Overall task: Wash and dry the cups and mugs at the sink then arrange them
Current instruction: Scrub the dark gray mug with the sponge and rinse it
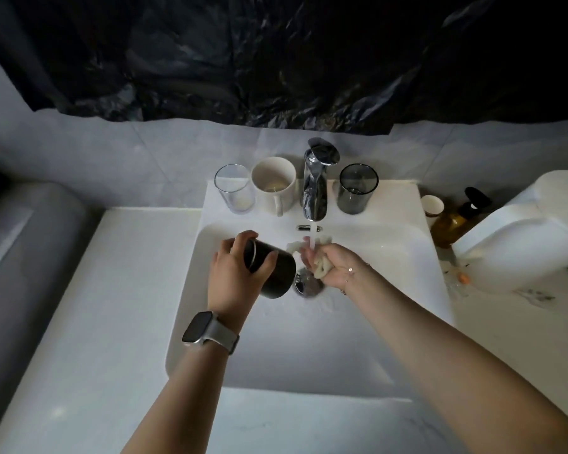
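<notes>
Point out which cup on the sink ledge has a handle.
The cream mug, between the clear glass and the faucet. Its handle faces the basin; the clear glass and the smoky grey tumbler show none.

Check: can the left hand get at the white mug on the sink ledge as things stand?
Probably not yet: the left hand grips the black cup, so it is occupied. The path itself looks free; the white mug stands just beyond it on the ledge, between the clear glass and the faucet.
</notes>
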The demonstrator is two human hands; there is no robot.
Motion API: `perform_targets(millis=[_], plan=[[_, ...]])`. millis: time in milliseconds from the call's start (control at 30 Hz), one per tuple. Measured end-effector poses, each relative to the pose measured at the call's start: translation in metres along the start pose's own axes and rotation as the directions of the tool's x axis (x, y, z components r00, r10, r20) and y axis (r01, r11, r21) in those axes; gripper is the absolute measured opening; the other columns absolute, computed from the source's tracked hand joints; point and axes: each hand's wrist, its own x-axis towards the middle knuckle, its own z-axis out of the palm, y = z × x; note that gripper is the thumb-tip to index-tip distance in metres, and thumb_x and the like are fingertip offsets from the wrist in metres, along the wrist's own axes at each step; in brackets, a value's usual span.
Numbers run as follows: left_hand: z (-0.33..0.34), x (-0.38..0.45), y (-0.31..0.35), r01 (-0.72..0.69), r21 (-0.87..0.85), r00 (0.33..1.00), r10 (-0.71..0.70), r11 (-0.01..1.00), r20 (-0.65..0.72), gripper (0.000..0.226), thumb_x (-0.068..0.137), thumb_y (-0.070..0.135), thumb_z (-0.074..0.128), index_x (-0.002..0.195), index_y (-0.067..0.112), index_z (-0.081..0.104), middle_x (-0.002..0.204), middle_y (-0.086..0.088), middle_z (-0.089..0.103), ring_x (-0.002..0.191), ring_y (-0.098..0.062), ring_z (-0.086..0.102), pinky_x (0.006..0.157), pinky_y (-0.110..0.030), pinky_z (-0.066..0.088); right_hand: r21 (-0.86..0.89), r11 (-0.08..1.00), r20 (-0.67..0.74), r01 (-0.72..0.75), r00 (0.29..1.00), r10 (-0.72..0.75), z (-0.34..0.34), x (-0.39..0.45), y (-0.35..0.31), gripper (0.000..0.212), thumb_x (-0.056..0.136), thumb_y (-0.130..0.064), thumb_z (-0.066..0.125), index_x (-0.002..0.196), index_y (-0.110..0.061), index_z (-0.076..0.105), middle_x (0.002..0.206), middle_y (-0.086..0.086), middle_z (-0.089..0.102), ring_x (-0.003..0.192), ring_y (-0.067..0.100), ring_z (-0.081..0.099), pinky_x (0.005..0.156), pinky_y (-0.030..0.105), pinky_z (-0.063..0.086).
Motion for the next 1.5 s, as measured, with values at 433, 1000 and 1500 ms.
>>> perform_targets(millis=[433, 1000, 1500], plan=[[-0.002, -0.002, -0.028, 0.043, -0.101, 0.998, -0.039, 0.994, 0.043, 0.046, 0.083, 0.043, 0.07, 0.124, 0.029, 0.057, 0.116, -0.001, 0.057, 0.105, -0.026, 0.056, 0.089, -0.038, 0.05, -0.258, 0.966, -0.326, 0.001, 0.941, -0.088, 0.026, 0.018, 0.016, 0.025, 0.092, -0.032, 0.049, 0.07, -0.02, 0.046, 0.044, -0.002, 0.031, 0.028, 0.01, 0.022, 0.036, 0.012, 0.019], [-0.001, -0.001, -0.023, 0.237, -0.531, 0.971, -0.213, 0.814, 0.108, 0.021, 0.09, 0.033, 0.068, 0.109, 0.034, 0.057, 0.102, 0.004, 0.064, 0.094, -0.018, 0.061, 0.074, -0.026, 0.045, -0.824, 0.526, -0.242, 0.213, 0.706, -0.665, 0.065, -0.093, -0.09, 0.067, 0.085, -0.075, 0.036, 0.101, -0.014, 0.059, 0.079, 0.006, 0.058, 0.059, 0.021, 0.05, 0.041, 0.017, 0.036], [-0.02, -0.012, -0.023, 0.499, -0.734, 0.864, -0.328, 0.461, 0.382, 0.015, 0.097, 0.037, 0.058, 0.106, 0.026, 0.062, 0.106, 0.0, 0.06, 0.093, -0.017, 0.063, 0.059, -0.032, 0.059, -0.553, 0.776, -0.267, 0.305, 0.817, -0.512, 0.048, -0.091, -0.032, 0.031, 0.086, -0.042, 0.066, 0.1, -0.014, 0.064, 0.089, 0.009, 0.067, 0.068, 0.026, 0.066, 0.051, 0.027, 0.054]])
